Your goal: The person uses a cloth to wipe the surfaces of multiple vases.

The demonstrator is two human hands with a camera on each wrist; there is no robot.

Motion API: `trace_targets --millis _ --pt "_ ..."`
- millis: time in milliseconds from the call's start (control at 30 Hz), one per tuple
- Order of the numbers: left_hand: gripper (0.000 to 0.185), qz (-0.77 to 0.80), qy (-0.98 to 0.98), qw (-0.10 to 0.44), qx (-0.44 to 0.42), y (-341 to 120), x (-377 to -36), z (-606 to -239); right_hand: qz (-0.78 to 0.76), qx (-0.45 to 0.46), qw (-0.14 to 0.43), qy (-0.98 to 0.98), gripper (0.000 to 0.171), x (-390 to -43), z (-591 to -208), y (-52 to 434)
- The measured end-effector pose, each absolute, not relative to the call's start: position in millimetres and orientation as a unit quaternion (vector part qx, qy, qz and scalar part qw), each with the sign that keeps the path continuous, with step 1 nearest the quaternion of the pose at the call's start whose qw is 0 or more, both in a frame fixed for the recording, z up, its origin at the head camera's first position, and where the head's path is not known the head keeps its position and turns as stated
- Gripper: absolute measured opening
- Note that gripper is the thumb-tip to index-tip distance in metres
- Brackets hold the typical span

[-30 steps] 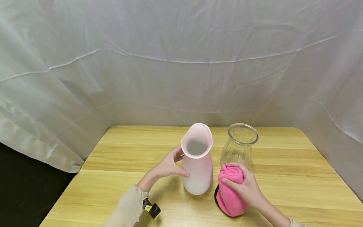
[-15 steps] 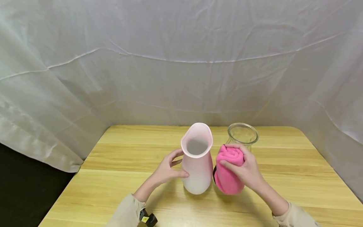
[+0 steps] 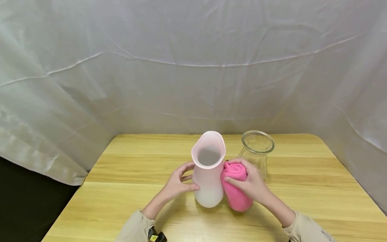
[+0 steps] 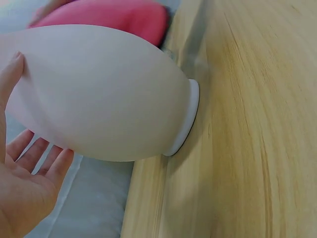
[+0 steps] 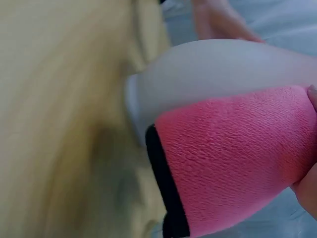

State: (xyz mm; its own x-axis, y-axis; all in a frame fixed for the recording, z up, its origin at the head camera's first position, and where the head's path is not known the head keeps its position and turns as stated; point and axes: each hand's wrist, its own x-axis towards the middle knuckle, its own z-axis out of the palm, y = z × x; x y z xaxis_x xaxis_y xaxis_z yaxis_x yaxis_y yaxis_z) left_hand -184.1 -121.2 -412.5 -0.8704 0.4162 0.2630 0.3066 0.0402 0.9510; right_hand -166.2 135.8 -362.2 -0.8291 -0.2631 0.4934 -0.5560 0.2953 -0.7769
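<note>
A pink-to-white vase [image 3: 208, 174] stands upright on the wooden table [image 3: 121, 201]. My left hand [image 3: 180, 181] holds its left side, thumb on the front and fingers reaching round the back. In the left wrist view the vase [image 4: 104, 94] fills the frame, with the left hand's thumb tip [image 4: 14, 67] on it. My right hand [image 3: 253, 185] grips a rolled pink cloth [image 3: 237, 195] and holds it upright against the vase's right side. The right wrist view shows the cloth [image 5: 233, 158], with a black edge at its lower end, pressed to the vase [image 5: 218, 69].
A clear glass vase [image 3: 257, 151] stands just behind the right hand, close to the cloth. White fabric [image 3: 193, 67] hangs round the back and both sides of the table. The table's left edge drops to a dark floor [image 3: 24, 208].
The right hand has lifted the rolled cloth from the table at the front right and brought it left, up against the vase. The left hand has stayed on the vase.
</note>
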Motion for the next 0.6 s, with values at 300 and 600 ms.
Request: trace_targets --millis 300,600 --pt "0.07 0.642 0.722 0.053 0.252 -122.3 -184.1 -409.0 0.539 0.286 0.169 -0.774 0.046 -169.8 -368.7 134.4" --pt "0.071 0.641 0.724 0.059 0.249 -121.3 -180.4 -408.1 0.561 0.277 0.108 -0.773 0.041 -160.0 -402.3 144.0"
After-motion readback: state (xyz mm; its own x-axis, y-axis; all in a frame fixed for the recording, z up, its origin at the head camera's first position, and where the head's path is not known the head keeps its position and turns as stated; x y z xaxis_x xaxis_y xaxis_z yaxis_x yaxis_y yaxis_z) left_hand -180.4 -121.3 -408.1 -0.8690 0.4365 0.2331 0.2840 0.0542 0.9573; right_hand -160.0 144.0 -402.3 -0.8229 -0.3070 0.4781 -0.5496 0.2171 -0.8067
